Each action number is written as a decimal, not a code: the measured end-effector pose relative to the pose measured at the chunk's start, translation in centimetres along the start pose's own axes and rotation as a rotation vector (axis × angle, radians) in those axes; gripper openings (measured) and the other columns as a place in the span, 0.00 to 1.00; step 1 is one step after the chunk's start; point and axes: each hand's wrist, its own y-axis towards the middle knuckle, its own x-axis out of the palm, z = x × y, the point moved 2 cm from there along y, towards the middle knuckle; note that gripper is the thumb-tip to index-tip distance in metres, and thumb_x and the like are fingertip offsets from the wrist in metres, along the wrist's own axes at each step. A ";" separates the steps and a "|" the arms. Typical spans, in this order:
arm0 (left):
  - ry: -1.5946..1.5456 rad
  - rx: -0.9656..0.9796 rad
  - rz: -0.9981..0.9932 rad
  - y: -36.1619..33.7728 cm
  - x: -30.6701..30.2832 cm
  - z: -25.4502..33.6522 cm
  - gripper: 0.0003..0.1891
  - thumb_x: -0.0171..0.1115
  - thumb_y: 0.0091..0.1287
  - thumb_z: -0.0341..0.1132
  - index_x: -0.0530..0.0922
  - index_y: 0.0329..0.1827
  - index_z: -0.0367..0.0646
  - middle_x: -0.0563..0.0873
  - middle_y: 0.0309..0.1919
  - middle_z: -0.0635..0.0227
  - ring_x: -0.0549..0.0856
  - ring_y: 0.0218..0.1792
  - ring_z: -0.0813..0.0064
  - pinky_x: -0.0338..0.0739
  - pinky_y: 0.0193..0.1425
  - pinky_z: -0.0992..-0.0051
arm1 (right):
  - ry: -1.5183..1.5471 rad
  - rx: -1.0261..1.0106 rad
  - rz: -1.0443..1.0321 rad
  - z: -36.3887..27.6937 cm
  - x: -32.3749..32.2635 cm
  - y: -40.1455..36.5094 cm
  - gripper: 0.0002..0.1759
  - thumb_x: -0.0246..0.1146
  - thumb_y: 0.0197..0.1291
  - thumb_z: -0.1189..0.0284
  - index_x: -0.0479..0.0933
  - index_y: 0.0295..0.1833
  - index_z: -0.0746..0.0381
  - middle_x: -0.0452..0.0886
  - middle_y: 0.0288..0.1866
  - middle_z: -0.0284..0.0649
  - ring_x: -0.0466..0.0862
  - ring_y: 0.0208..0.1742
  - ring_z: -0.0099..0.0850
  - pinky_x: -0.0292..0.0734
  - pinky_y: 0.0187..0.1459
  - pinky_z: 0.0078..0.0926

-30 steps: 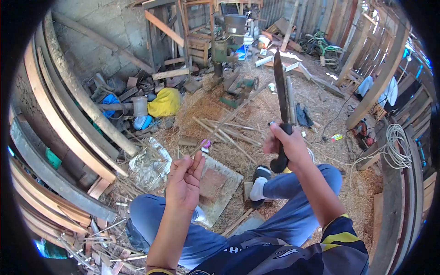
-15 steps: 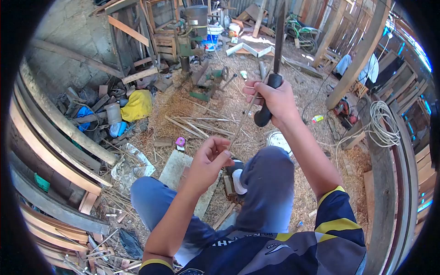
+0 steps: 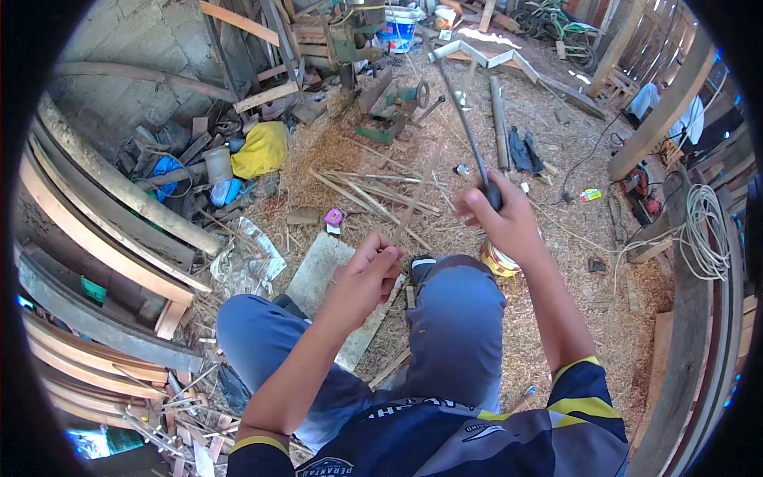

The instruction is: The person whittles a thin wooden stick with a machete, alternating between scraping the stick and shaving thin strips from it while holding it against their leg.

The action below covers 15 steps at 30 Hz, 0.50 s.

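My left hand (image 3: 367, 274) is closed on the lower end of a thin wooden stick (image 3: 420, 191), whose upper part is blurred and leans up to the right. My right hand (image 3: 505, 215) is wrapped round the black handle of a long, narrow-bladed tool (image 3: 463, 111), perhaps a machete or saw. Its blade points up and slightly left, seen nearly edge-on. Between the stick and the blade there is a gap. Both hands are above my bent knees.
Thin sticks (image 3: 381, 195) lie on the sawdust floor near a pink tape measure (image 3: 333, 218) and a pale board (image 3: 318, 266). Ahead stands a green machine (image 3: 389, 115). Curved planks line the left. Coiled cable (image 3: 706, 230) hangs at right. Someone's pale clothing (image 3: 687, 119) shows behind a post.
The blade has swung from upright to leaning left, and my right hand has moved slightly right and down, away from the stick. The whole view has shifted.
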 end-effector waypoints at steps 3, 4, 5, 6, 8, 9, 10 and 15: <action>0.046 0.001 0.044 0.0 0.8 0.0 0.09 0.50 0.86 0.40 0.75 0.55 0.46 0.67 0.25 0.80 0.63 0.22 0.88 0.57 0.24 0.80 | -0.053 0.041 -0.086 2.4 -1.1 -2.2 0.21 0.65 0.74 0.54 0.79 0.45 0.64 0.83 0.26 0.39 0.87 0.28 0.29 0.79 0.32 0.31; 0.081 0.021 0.037 0.0 1.5 0.4 0.10 0.50 0.86 0.42 0.75 0.55 0.47 0.66 0.25 0.81 0.62 0.22 0.87 0.56 0.25 0.80 | -0.116 0.039 -0.105 3.0 -1.4 -2.7 0.21 0.65 0.73 0.54 0.79 0.45 0.63 0.82 0.25 0.40 0.87 0.28 0.31 0.78 0.32 0.33; 0.116 0.041 0.027 0.2 2.0 0.5 0.11 0.51 0.86 0.45 0.74 0.54 0.47 0.65 0.25 0.81 0.61 0.23 0.86 0.55 0.26 0.79 | -0.181 0.037 -0.122 3.4 -1.8 -3.2 0.20 0.64 0.73 0.54 0.79 0.45 0.63 0.82 0.25 0.41 0.87 0.27 0.34 0.78 0.32 0.35; 0.107 0.044 0.019 0.5 2.3 0.3 0.11 0.50 0.86 0.43 0.75 0.54 0.46 0.67 0.25 0.80 0.62 0.23 0.87 0.57 0.26 0.79 | -0.276 -0.033 -0.128 3.5 -2.1 -3.5 0.20 0.65 0.71 0.54 0.80 0.44 0.62 0.82 0.25 0.43 0.86 0.28 0.37 0.77 0.32 0.36; 0.093 0.053 -0.002 1.1 2.6 -0.2 0.11 0.49 0.86 0.40 0.76 0.55 0.45 0.71 0.26 0.79 0.65 0.23 0.87 0.60 0.26 0.80 | -0.466 -0.173 -0.136 3.5 -2.5 -4.0 0.19 0.66 0.69 0.55 0.80 0.43 0.62 0.81 0.26 0.46 0.85 0.28 0.43 0.75 0.32 0.39; 0.107 0.009 0.012 1.3 2.9 -0.3 0.11 0.50 0.86 0.41 0.76 0.54 0.44 0.71 0.26 0.79 0.65 0.24 0.87 0.60 0.27 0.79 | -0.428 -0.245 -0.129 4.0 -2.6 -4.1 0.18 0.68 0.67 0.55 0.81 0.41 0.61 0.81 0.27 0.48 0.84 0.28 0.48 0.75 0.31 0.39; 0.121 -0.034 0.028 1.5 3.3 -0.3 0.12 0.50 0.86 0.42 0.77 0.52 0.44 0.71 0.26 0.79 0.65 0.24 0.87 0.60 0.27 0.79 | -0.441 -0.264 -0.144 4.3 -2.8 -4.0 0.18 0.68 0.67 0.55 0.81 0.40 0.61 0.81 0.26 0.47 0.85 0.29 0.48 0.75 0.31 0.39; 0.119 -0.166 -0.014 2.0 4.1 -0.3 0.12 0.55 0.84 0.47 0.80 0.53 0.51 0.74 0.30 0.83 0.69 0.27 0.88 0.61 0.30 0.80 | -0.456 -0.329 -0.243 4.7 -3.8 -3.1 0.19 0.70 0.64 0.53 0.81 0.37 0.59 0.81 0.26 0.45 0.85 0.29 0.48 0.75 0.29 0.42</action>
